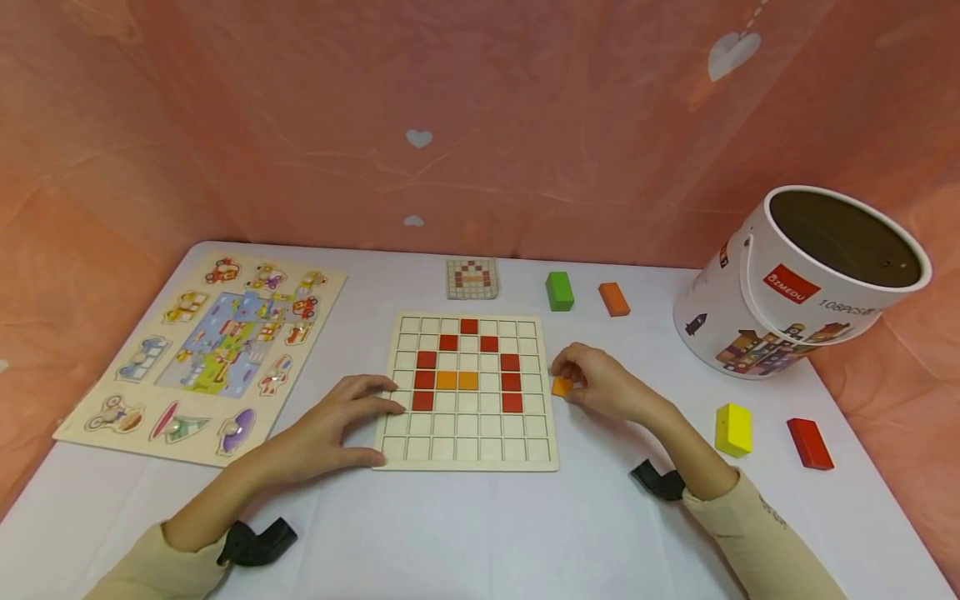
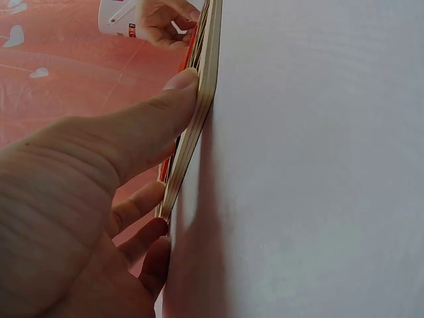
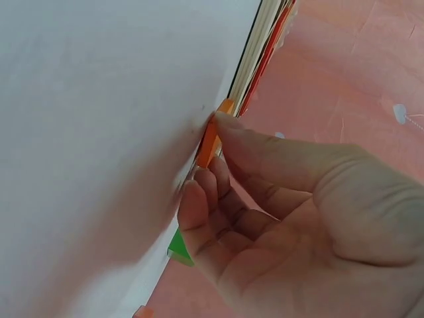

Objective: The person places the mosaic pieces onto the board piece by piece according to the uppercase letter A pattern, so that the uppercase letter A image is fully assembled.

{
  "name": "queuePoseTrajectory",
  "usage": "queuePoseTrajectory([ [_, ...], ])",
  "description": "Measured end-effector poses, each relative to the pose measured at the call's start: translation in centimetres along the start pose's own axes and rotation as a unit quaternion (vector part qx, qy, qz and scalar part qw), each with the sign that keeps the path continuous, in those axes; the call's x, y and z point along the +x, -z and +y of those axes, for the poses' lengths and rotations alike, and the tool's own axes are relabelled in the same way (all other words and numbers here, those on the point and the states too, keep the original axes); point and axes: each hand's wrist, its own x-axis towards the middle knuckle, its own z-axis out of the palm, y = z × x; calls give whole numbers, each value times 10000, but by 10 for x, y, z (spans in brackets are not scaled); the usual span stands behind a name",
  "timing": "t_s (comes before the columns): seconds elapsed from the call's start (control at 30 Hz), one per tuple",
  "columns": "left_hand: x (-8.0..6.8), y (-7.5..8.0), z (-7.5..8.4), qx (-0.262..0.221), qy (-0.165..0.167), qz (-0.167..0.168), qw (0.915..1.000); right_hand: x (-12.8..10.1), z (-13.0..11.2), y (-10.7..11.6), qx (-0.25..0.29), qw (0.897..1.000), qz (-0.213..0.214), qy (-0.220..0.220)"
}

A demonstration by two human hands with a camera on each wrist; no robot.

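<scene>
A cream wooden grid board [image 1: 456, 425] lies flat in the middle of the head view. Red square tiles [image 1: 424, 360] in it make a pointed arch, and two orange tiles [image 1: 457, 381] sit side by side inside. My left hand [image 1: 330, 425] rests on the board's left edge, fingers spread, the thumb near the lower-left corner; the left wrist view shows the thumb [image 2: 162, 109] touching the rim. Just beyond the right edge, my right hand [image 1: 603, 383] pinches another orange tile [image 1: 562, 387] between thumb and fingers, low at the table, as the right wrist view shows.
A small pattern card [image 1: 472, 279] lies behind the board. Green [image 1: 559, 292], orange [image 1: 614, 300], yellow [image 1: 733, 430] and red [image 1: 810, 443] blocks lie around the right side. A white bucket [image 1: 720, 308] stands far right, a picture puzzle [image 1: 300, 375] lies left.
</scene>
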Motion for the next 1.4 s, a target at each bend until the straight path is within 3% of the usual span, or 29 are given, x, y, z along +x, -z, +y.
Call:
queuePoseTrajectory([
  [0.33,0,0,0,24,4,6,10000,1,1,2,-7,9999,-72,81],
  [0.47,-1,1,1,11,10,10,10000,5,0,4,1,9998,87,196],
  [0.63,-2,1,1,-15,1,23,10000,18,-16,4,412,9980,278,380],
  [0.83,-1,2,2,-48,13,11,10000,43,-41,-6,685,9953,-86,677],
  [1.13,-1,1,3,-68,15,10,10000,62,-54,-24,187,9966,-424,686],
  [1.3,-1,1,3,-66,36,10,10000,53,-56,-25,-315,9967,-182,731],
  [1.4,-1,1,3,-57,50,6,10000,41,-58,-24,-968,9920,-3,805],
])
